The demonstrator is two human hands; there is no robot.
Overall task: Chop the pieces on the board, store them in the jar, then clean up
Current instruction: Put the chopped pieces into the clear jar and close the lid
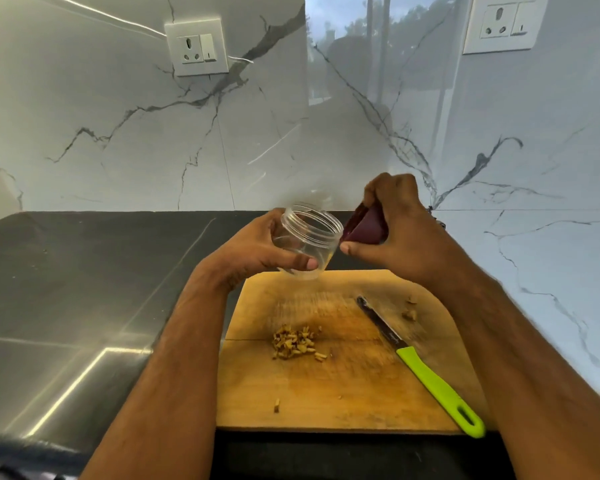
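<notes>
Jar (307,242): clear, empty, held up off the board (343,403) in the left hand (257,251), tilted with mouth up and to the right, toward the lid
Left grip: fingers and thumb curled round the jar wall, clamped on it
Lid (364,226): dark maroon, pinched in the right hand (395,230), held on edge just beside the jar mouth, apart from the thread
Right grip: closed on the lid, thumb below, fingers over the top
Pieces (297,342): chopped, in one small heap on the board, below and toward the body from the jar, well apart from its mouth
Key relation: heap sits under the left forearm side, jar mouth faces away from it, so mouth likely needs to swing down toward the board edge or pieces need lifting up to it
Nearer hand: left one closer to the heap, right one closer to the knife (420,365)
Knife: lying flat on the board, long axis diagonal, blade tip far-left, green handle near-right, loop end past the board's near edge
Strays: a few bits apart from the heap, near the blade tip and by the near edge
Count: one jar, one lid, one knife, one board, one heap, two sockets on the wall
Bench (66,289): dark, glossy, board resting on it
Stage: chopping looks done, storing not yet begun
</notes>
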